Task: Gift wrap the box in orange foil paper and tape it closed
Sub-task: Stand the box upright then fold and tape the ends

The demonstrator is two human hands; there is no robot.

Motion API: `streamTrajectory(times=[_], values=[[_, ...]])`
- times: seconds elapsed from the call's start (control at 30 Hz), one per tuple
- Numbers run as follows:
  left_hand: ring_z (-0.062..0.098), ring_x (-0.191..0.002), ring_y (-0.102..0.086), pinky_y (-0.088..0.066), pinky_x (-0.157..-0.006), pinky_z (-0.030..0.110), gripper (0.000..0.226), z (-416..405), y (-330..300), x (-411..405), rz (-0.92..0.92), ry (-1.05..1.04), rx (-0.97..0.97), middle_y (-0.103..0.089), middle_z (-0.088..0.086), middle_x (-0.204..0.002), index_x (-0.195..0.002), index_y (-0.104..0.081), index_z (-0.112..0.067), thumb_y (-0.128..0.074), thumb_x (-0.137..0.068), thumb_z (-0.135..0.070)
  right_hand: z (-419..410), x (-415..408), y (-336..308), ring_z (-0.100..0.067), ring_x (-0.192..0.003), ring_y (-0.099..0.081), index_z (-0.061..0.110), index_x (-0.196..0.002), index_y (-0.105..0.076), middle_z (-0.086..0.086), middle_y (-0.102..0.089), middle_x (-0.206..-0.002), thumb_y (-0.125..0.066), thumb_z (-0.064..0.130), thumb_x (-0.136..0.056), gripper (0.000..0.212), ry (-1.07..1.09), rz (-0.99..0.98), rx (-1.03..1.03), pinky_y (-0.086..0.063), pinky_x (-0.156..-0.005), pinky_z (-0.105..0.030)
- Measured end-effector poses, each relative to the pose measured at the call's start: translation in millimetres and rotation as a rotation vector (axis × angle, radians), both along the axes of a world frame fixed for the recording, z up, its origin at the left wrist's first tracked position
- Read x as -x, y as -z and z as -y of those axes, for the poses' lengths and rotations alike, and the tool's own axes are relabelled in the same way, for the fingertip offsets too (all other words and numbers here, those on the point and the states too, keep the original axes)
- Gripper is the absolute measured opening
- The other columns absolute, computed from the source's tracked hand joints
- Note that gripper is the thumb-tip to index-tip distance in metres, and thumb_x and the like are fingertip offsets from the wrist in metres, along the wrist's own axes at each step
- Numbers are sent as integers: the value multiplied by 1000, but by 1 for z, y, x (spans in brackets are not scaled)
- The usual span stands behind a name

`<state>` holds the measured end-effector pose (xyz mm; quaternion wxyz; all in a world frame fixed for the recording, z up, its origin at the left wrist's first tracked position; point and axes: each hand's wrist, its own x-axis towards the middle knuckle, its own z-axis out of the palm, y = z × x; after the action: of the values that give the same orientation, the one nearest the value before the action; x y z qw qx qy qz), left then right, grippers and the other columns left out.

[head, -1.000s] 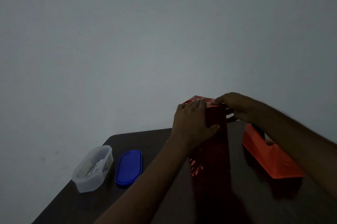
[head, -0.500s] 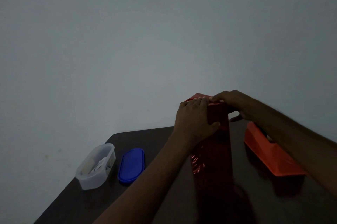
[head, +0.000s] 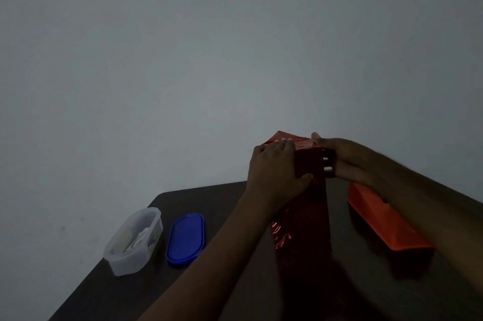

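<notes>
A tall upright box wrapped in shiny orange foil paper (head: 311, 205) is stood on the dark brown surface (head: 209, 281), approx. mid-way across and nearer the far edge. The box's top left side is clasped by the left hand (head: 274, 171): fingers laid up to the top edge, thumb curled round onto the near face. At the top right, the foil's folded top is pressed by the thumb of the right hand (head: 345, 158), w/ the other fingers curled at the box's right side; a dark object w/ pale spots is seen betw. those fingers and the box, not identifiable in the dim light. An orange plastic tape dispenser (head: 384, 221) is set near the right edge, just beside the box. Toward the left edge, a clear plastic oval container (head: 133, 239) is placed, w/ its blue oval lid (head: 186, 238) flat just beside it.
</notes>
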<state>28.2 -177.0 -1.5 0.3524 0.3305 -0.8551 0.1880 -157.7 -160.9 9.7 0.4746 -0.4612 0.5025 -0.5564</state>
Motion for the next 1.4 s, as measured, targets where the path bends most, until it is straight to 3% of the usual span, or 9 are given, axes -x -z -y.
streamTrajectory(times=[0.17,0.33,0.57,0.73,0.97,1.03,1.17,1.27,1.4], values=[[23,-118,-57,-36,-105,41,71,0,0,-1,13,-10,10,-62,6,-129,-133,-52,-12,-61,-81,-60,-1,-1,-24,-19,-83,-58,13,-96,-65,-4,-63,-90,-52,48,-93,38,-13,-152,-48,-47,-74,-35],[21,-112,-59,-38,-102,40,65,3,1,-3,5,-5,3,-64,3,-122,-127,-55,-14,-60,-81,-60,4,-22,-38,-23,-81,-59,8,-98,-61,-10,-62,-99,-67,21,-87,18,174,-405,-117,-49,-65,-33],[22,-118,-56,-36,-105,40,68,5,0,-1,28,-16,-14,-61,4,-129,-133,-51,-14,-60,-83,-59,7,-31,-35,-22,-76,-57,7,-89,-58,-12,-60,-92,-60,19,-94,14,294,-352,-137,-46,-58,-33],[22,-120,-56,-35,-105,40,69,3,2,-4,-6,-7,-8,-61,4,-131,-134,-52,-14,-61,-82,-58,-11,-14,-21,-24,-75,-60,6,-90,-67,-15,-68,-89,-51,26,-97,27,348,-294,7,-48,-71,-33],[21,-114,-58,-36,-100,38,66,2,2,-1,-37,-49,21,-64,3,-125,-128,-56,-16,-60,-81,-62,-57,31,30,-33,-100,-62,5,-86,-73,-13,-70,-95,-59,24,-90,24,726,-1138,-45,-37,-94,-38],[23,-112,-60,-38,-97,38,63,3,3,-1,-52,-61,35,-65,4,-122,-124,-59,-16,-62,-80,-61,-69,39,36,-36,-106,-54,4,-88,-66,-16,-65,-92,-58,29,-86,27,747,-1186,-180,-37,-86,-39],[24,-109,-62,-40,-94,37,61,3,5,3,-77,-72,51,-67,5,-119,-119,-62,-17,-64,-76,-61,-89,38,37,-36,-120,-46,4,-117,-55,-18,-58,-118,-68,22,-83,41,739,-1187,-402,-44,-85,-38],[25,-109,-62,-40,-95,38,62,2,6,5,-84,-64,49,-67,6,-119,-120,-62,-16,-65,-77,-60,-95,41,35,-34,-108,-60,1,-116,-59,-19,-62,-117,-70,17,-82,38,777,-1132,-439,-49,-82,-35],[25,-109,-62,-39,-97,38,63,2,6,4,-82,-71,39,-67,6,-121,-122,-61,-16,-64,-78,-62,-97,45,33,-25,-54,-63,4,-83,-54,-19,-68,-94,-72,12,-83,20,719,-973,-448,-45,-41,-23]])
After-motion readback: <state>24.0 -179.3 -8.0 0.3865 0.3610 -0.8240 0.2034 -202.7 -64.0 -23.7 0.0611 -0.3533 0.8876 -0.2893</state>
